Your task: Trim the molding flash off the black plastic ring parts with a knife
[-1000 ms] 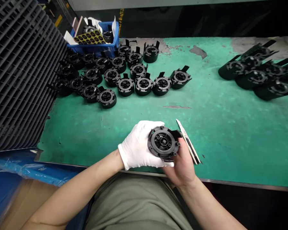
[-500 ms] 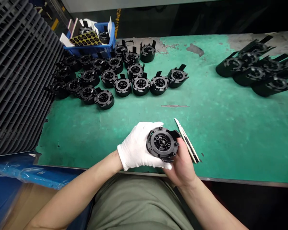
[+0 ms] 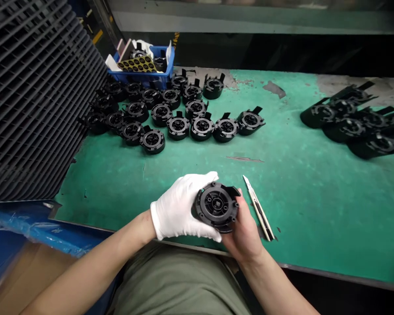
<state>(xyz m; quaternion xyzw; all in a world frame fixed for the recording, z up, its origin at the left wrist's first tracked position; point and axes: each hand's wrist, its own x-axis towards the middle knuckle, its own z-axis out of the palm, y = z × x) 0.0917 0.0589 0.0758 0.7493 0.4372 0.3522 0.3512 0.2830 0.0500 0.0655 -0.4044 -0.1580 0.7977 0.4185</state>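
Between my hands is a round black plastic housing [image 3: 217, 204], its ringed face with small posts and a flat tab turned up toward me. My left hand [image 3: 184, 208], in a white glove, wraps around its left side, thumb and fingers apart along the rim. My bare right hand [image 3: 248, 232] grips it from the right and below; most of those fingers are hidden behind the part. A utility knife [image 3: 258, 208] with its blade out lies on the green table just right of my right hand.
Several similar black housings [image 3: 202, 127] stand in rows at the back left, before a blue bin [image 3: 144, 78]. Taller black parts [image 3: 348, 127] cluster at the right. Stacked dark grids [image 3: 42, 100] rise along the left of the green table [image 3: 315, 210].
The view has tilted up, so the table and its contents sit lower in the picture. Both hands still hold the housing, with its face turned slightly.
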